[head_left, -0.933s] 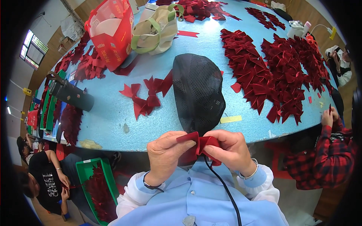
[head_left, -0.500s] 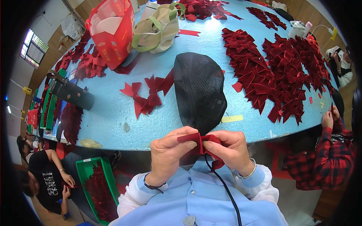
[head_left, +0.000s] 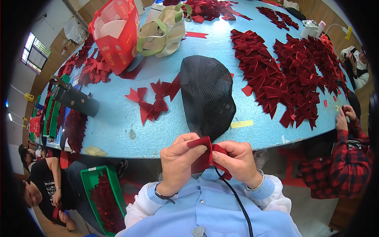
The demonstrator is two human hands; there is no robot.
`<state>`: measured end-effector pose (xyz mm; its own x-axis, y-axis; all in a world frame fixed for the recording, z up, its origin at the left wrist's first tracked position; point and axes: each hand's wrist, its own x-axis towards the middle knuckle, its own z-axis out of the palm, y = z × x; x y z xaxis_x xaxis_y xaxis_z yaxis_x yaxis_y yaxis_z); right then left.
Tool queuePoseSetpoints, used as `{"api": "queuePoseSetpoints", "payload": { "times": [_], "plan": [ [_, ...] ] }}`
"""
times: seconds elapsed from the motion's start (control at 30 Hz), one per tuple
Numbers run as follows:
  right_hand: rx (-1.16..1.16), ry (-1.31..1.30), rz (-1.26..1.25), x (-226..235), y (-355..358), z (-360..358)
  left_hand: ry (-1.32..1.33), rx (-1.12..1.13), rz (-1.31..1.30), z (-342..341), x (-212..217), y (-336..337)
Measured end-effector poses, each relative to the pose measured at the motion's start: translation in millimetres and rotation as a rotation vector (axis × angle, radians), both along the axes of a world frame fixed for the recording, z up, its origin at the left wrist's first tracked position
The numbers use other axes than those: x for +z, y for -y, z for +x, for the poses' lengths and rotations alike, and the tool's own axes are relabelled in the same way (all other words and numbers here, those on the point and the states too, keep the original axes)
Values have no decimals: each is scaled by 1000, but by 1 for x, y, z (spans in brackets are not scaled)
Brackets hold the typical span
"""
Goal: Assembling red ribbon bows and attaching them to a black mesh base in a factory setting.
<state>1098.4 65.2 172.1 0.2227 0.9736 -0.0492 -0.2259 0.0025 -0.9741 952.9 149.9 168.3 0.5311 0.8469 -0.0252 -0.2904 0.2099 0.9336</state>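
At the table's near edge, a dark red velvet ribbon bow (head_left: pixel 203 158) is held between my two hands. My left hand (head_left: pixel 179 160) pinches its left side between thumb and fingers, one flat loop standing up toward me. My right hand (head_left: pixel 237 160) grips the right part, thumb close to the bow's middle. Fingers hide part of the knot. Just beyond my hands lies a black mesh bag (head_left: pixel 207 94), and a black cord (head_left: pixel 237 201) runs down over my light blue apron. Several finished red bows (head_left: pixel 158 98) rest on the table to the left of the mesh bag.
Long heaps of red bows (head_left: pixel 264 75) cover the right of the blue table (head_left: pixel 130 146). A red paper bag (head_left: pixel 118 39), a cloth tote (head_left: pixel 162 35) and a dark flask (head_left: pixel 77 98) stand left. A green crate (head_left: pixel 89 177) holds bows. People sit at both sides.
My left hand has shifted slightly, and the bow's left loop now stands taller and broader. At the left, a person's hands have moved apart; at the right, another's hands have moved up to the table edge.
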Motion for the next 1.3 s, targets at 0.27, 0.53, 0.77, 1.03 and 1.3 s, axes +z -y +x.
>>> {"api": "queuePoseSetpoints", "payload": {
  "times": [0.27,0.53,0.77,1.03,1.3],
  "plan": [
    [-94,266,134,-9,3,-4,-65,18,-13,4,5,5],
    [-137,372,249,-12,3,-8,-71,62,22,7,1,10],
    [-112,372,282,-10,2,-6,-66,128,221,11,-8,13],
    [-112,205,115,-10,4,3,-21,-114,-16,7,9,7],
    [21,472,402,-15,1,16,10,-241,150,-10,-4,-5]
  ]
}}
